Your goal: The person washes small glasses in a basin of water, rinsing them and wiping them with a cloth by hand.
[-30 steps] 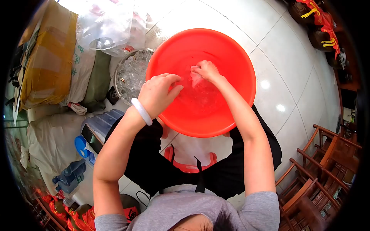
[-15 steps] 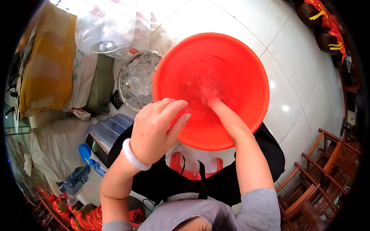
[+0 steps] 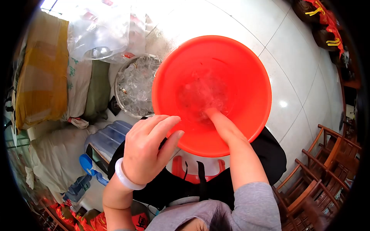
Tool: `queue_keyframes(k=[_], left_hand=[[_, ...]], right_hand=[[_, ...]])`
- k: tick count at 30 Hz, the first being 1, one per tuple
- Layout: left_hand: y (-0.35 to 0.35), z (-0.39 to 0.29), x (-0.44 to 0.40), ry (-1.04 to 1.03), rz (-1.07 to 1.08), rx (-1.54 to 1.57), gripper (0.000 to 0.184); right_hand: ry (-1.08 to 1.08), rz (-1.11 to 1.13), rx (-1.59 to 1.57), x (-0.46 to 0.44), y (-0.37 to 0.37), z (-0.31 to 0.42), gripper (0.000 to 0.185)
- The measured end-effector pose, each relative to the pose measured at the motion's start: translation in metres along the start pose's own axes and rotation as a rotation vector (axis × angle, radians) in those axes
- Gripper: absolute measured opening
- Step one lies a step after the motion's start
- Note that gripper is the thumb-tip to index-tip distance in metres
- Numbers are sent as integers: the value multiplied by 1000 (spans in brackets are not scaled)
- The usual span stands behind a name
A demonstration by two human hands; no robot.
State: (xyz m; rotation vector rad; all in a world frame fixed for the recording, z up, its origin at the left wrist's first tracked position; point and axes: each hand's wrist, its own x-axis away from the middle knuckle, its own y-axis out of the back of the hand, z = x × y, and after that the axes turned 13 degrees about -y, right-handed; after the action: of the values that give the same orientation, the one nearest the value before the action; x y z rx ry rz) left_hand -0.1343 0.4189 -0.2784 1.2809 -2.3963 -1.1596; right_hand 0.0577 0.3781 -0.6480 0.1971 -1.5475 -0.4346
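Observation:
A large red plastic basin [image 3: 250,69] with water in it stands before me. My right hand [image 3: 210,112] is down in the water, its fingers hidden by ripples and bubbles. Clear, hard-to-make-out shapes show under the surface around it. My left hand [image 3: 148,144], with a white bracelet [image 3: 126,178] on the wrist, hovers at the basin's near left rim. Its fingers are bent and the thumb stands apart from them, with nothing visible between. Left of the basin, a round metal bowl [image 3: 118,90] is filled with small clear glass or plastic pieces [image 3: 137,82].
Clear plastic bags [image 3: 100,34], a taped carton [image 3: 42,73] and sacks [image 3: 98,86] stand at the left. A large blue water bottle [image 3: 108,134] lies nearer. A red stool [image 3: 181,169] is beneath me; wooden chairs [image 3: 323,165] and dark jars [image 3: 304,11] are at the right.
My left hand has drawn back toward me, off the basin's inside to its near left edge. My right hand stays in the water, where the ripples have changed. The view has shifted slightly.

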Motion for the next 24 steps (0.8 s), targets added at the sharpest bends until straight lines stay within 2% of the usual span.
queue_keyframes(k=[7,11,12,13,15,16,17,20,22,23,24], left_hand=[[-6,7,2,5,2,8,18],[-13,12,0,16,5,-23,15],[-15,13,-1,7,3,-28,15],[-18,13,-2,4,-6,-31,15],[-24,13,-7,10,14,-52,16],[-29,14,-9,36,32,-37,19],[-35,18,-12,24,17,-42,19],[-64,29,-21,45,63,-40,25],[-83,30,-28,201,67,-30,33],[-93,31,-32,183,59,-31,33],[-104,32,-35,279,0,105,36]], right_hand=[[37,173,-116,17,17,12,31],[103,304,-398,39,47,10,31],[224,441,-518,34,52,5,31],[225,434,-512,54,66,4,31],[187,344,-819,95,96,-3,28],[282,302,-981,99,97,-6,26],[287,283,-973,104,102,-9,26],[491,239,-1425,160,127,-11,20],[526,195,-1476,187,139,-15,20],[553,168,-1533,199,143,-18,20],[554,83,-1572,211,144,-19,20]])
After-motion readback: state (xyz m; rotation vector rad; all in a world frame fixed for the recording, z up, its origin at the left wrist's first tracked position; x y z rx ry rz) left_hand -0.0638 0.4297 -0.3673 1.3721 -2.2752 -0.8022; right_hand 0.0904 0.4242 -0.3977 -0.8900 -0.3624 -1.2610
